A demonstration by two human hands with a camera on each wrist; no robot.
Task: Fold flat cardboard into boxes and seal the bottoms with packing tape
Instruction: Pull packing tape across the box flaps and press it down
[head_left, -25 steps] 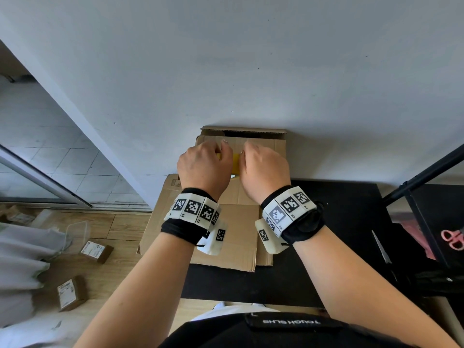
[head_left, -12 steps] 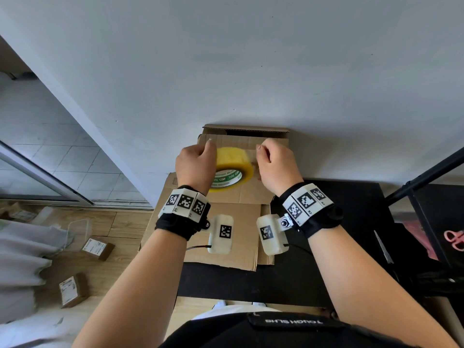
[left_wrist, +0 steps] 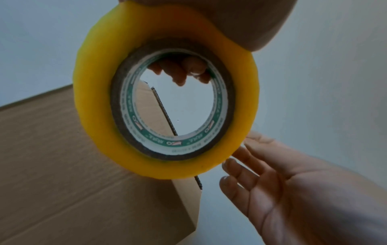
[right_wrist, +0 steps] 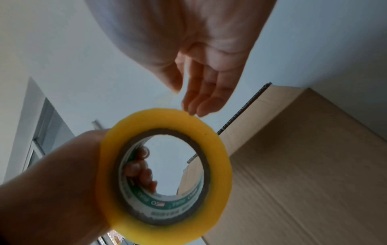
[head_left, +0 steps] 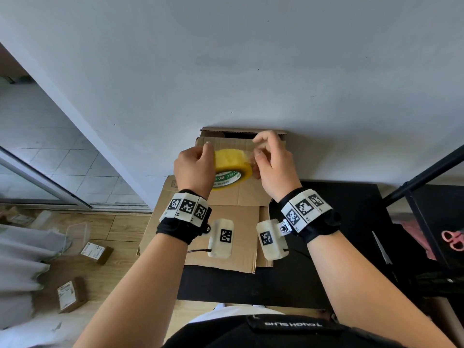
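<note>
The tape roll (head_left: 232, 167) is held up between the left hand (head_left: 194, 169) and the right hand (head_left: 273, 167), in front of the upright box (head_left: 226, 141), which stands against the wall (head_left: 251, 71). Below the hands, flat cardboard sheets (head_left: 226, 247) lie on the table (head_left: 339, 234), overhanging its left edge. A blade (head_left: 381, 247) (exact kind unclear) lies on the table's right part, and scissors (head_left: 454, 238) sit on the rack (head_left: 426, 197) further right. On the floor (head_left: 120, 227) to the left lie small parcels (head_left: 70, 295) and a plastic tub (head_left: 77, 237).
</note>
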